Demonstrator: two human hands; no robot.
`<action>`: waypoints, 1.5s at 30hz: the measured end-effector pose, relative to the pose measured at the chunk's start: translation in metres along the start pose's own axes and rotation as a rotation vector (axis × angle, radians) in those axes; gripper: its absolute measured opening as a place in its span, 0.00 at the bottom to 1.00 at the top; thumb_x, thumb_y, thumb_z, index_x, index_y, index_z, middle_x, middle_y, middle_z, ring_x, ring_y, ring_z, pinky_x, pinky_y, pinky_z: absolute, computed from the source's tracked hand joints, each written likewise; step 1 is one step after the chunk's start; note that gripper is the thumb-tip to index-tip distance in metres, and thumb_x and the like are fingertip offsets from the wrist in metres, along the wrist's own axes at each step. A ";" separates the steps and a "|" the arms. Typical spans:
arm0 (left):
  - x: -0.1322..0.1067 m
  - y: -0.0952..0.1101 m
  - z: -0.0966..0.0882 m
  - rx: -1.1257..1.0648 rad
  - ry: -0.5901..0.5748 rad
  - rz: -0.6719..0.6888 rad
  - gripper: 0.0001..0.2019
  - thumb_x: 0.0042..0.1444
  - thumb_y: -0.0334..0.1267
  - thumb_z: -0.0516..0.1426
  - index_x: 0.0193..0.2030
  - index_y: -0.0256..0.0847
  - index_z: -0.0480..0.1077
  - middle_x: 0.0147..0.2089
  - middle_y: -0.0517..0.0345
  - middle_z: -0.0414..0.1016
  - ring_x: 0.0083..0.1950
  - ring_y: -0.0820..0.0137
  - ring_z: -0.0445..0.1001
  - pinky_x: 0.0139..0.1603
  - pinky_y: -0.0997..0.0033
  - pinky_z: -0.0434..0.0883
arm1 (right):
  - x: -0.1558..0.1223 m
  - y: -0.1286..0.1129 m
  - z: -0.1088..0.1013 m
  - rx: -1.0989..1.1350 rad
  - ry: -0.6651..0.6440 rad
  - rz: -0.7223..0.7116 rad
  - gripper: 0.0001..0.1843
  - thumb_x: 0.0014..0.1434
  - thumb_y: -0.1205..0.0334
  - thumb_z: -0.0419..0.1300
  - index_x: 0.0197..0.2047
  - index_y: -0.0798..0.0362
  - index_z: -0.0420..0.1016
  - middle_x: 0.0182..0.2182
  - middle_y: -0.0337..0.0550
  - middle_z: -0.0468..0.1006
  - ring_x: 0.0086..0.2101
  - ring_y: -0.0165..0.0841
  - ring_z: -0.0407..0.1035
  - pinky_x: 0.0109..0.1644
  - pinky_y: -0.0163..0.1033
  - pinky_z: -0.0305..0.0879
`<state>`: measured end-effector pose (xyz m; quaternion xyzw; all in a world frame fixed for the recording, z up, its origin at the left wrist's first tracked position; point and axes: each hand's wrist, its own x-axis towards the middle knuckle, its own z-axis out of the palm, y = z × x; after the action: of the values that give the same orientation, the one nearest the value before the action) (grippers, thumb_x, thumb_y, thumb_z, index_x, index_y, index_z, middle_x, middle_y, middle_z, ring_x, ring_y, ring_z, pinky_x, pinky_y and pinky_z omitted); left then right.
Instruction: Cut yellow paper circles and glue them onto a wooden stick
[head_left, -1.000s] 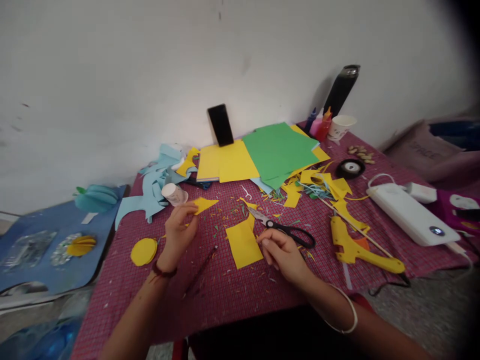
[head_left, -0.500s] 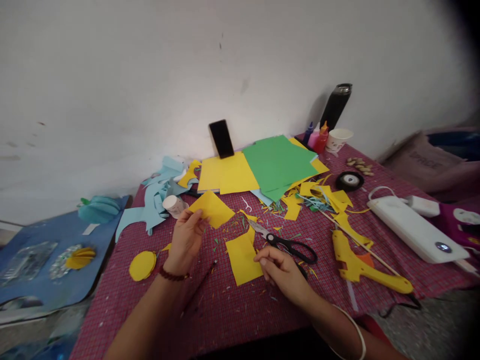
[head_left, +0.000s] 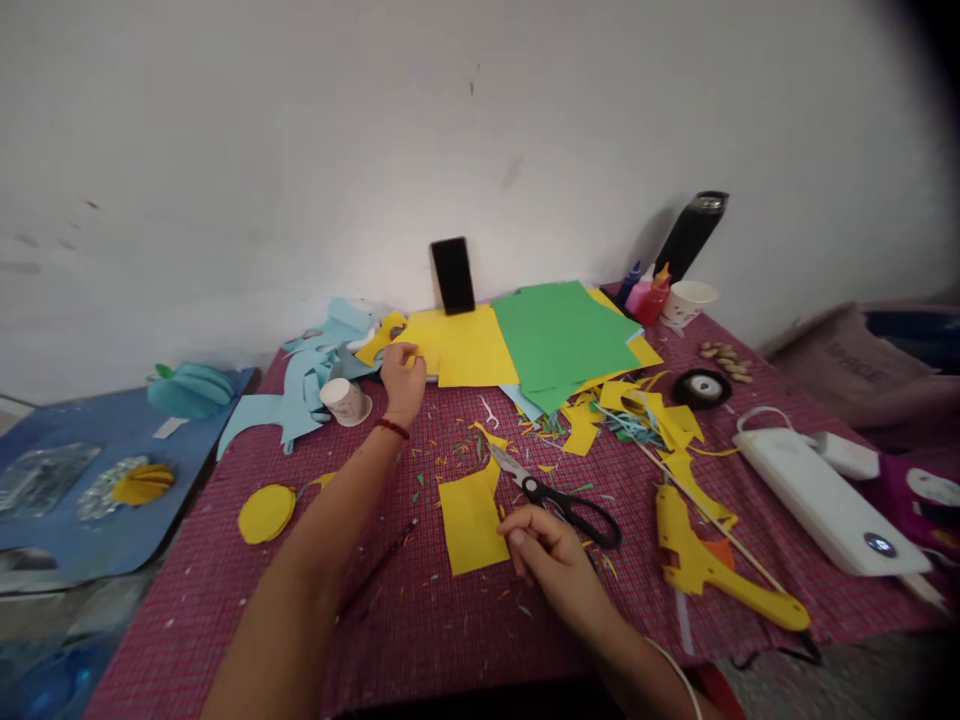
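My left hand (head_left: 403, 385) reaches to the left part of the yellow sheets (head_left: 472, 345) by the wall, its fingers closed on a yellow paper piece (head_left: 426, 360) that blends into the sheets behind. My right hand (head_left: 551, 560) hovers low over the table with fingers curled and tips pinched at the right edge of a yellow paper square (head_left: 469, 525). Whether anything is in that pinch is hidden. Just beyond it lie black-handled scissors (head_left: 559, 495), blades pointing to the square's top corner. A stack of yellow paper circles (head_left: 266, 513) and a dark pencil-like stick (head_left: 379, 568) lie to the left.
Green sheets (head_left: 566, 340), a leaning phone (head_left: 452, 275) and blue scraps (head_left: 307, 390) line the back. A paper cup (head_left: 345, 400) stands left. On the right are yellow offcuts (head_left: 660, 415), black tape (head_left: 702, 388), a yellow glue gun (head_left: 697, 560), a white power bank (head_left: 825, 500) and a black flask (head_left: 690, 235).
My left hand has moved up and away from me with the yellow paper piece, to the yellow sheets at the back. My right hand stays near the square. The view has shifted slightly.
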<state>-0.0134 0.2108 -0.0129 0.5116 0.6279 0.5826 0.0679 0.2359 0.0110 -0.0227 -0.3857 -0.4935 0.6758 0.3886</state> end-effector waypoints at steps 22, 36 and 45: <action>-0.121 0.066 -0.074 0.461 -1.306 0.468 0.45 0.41 0.37 0.65 0.68 0.46 0.53 0.62 0.48 0.63 0.60 0.53 0.63 0.59 0.55 0.62 | 0.007 0.004 -0.003 0.073 0.129 -0.087 0.06 0.60 0.61 0.55 0.36 0.53 0.72 0.17 0.29 0.64 0.17 0.23 0.55 0.21 0.31 0.50; -0.132 0.086 -0.118 -0.306 -0.995 -0.206 0.03 0.52 0.32 0.60 0.28 0.40 0.73 0.30 0.60 0.70 0.33 0.72 0.69 0.35 0.72 0.66 | 0.007 0.002 -0.002 0.037 0.204 -0.157 0.06 0.59 0.61 0.56 0.36 0.52 0.73 0.22 0.33 0.66 0.22 0.27 0.60 0.27 0.34 0.56; -0.162 0.081 -0.149 -0.529 -0.763 -0.279 0.07 0.50 0.27 0.63 0.32 0.46 0.76 0.35 0.60 0.70 0.36 0.73 0.70 0.37 0.73 0.65 | -0.003 -0.008 0.003 -0.050 -0.001 -0.378 0.14 0.64 0.51 0.53 0.43 0.50 0.73 0.34 0.42 0.71 0.35 0.34 0.66 0.39 0.40 0.63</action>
<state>0.0065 -0.0213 0.0155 0.5649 0.4511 0.4782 0.4987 0.2356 0.0089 -0.0139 -0.2952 -0.5742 0.5784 0.4986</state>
